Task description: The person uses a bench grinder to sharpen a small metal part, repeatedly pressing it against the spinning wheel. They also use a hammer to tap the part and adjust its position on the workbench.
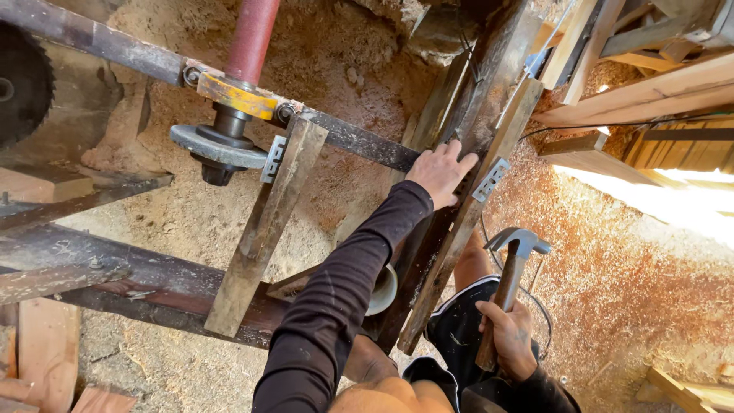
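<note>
Sawdust point(612, 291) covers the floor across the whole frame, thick and pale at right where sunlight falls. Over it stands a rough frame of dark beams point(99, 268) and steel bars. At upper centre the left hand point(441, 172) lies palm down on a slanted plank point(459, 229), fingers point(451, 150) spread a little and pressed flat where the plank meets the dark crossbar point(359, 141). Just beside that hand, to its right, a small perforated bracket point(491, 180) sits on the plank. At lower right the right hand point(508, 336) has its fingers wrapped tight round the wooden handle of a claw hammer point(511, 271), its steel head upward, near the plank but apart from it. At upper left a red shaft point(251, 34) runs down through a yellow clamp point(237, 95) to a grey disc point(218, 145). A toothed saw blade point(23, 84) shows at the far left edge. Stacked timber point(650, 92) fills the upper right.
</note>
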